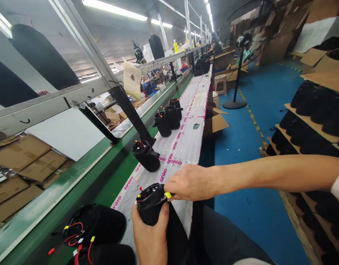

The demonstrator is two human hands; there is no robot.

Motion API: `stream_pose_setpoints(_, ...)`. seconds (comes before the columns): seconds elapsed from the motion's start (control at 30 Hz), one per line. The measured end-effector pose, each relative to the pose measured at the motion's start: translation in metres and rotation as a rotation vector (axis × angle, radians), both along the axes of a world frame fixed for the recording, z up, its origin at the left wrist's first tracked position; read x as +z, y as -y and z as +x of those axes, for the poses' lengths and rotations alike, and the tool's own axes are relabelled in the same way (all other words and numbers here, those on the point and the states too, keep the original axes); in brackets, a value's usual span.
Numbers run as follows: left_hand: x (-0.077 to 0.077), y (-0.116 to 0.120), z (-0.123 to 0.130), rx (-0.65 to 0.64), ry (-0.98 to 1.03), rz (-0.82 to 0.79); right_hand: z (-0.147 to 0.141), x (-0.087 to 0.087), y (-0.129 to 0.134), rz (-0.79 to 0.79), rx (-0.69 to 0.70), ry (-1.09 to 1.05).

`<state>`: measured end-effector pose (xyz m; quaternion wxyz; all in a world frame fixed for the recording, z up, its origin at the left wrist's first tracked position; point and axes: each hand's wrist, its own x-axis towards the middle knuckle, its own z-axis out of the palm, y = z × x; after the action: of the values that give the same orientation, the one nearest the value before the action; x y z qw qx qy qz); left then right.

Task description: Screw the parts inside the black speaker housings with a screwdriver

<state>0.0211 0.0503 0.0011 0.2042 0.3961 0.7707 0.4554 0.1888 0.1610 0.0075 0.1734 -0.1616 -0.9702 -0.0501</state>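
Observation:
A black cylinder [152, 209] with an open top stands at the near end of the white bench strip, tilted a little. My left hand [151, 235] is wrapped round its near side, thumb toward the rim. At the rim's right side my right hand [186, 182] has its fingers pinched beside a yellow connector [167, 195]; what the fingertips grip is hidden. Small red and yellow connectors poke out of the cylinder's top. Left of my hands lie two more black cylinders, one [103, 222] with red wires [75, 233] coming out.
Another black cylinder [147, 156] stands further up the white strip [193, 136], with several beyond it. A green conveyor [103, 189] runs along the left under a metal frame [89, 90]. Racks of black parts [310, 110] and a fan [238, 73] are on the right.

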Motion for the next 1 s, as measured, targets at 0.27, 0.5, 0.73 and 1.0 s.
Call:
stream_pose_setpoints(0.27, 0.000, 0.001, 0.005, 0.037, -0.065, -0.035, 0.002, 0.011, 0.006, 0.127, -0.023, 0.090)
stream_pose_setpoints(0.5, 0.007, 0.003, 0.017, 0.120, -0.135, -0.090, 0.003, 0.008, 0.017, 0.280, -0.094, 0.049)
stream_pose_setpoints(0.73, 0.005, 0.003, 0.015, 0.144, -0.115, -0.102, 0.001, 0.002, 0.015, 0.313, -0.092, -0.005)
stream_pose_setpoints(1.0, 0.003, 0.004, 0.015, 0.131, -0.134, -0.087, 0.002, 0.003, 0.017, 0.329, -0.128, 0.001)
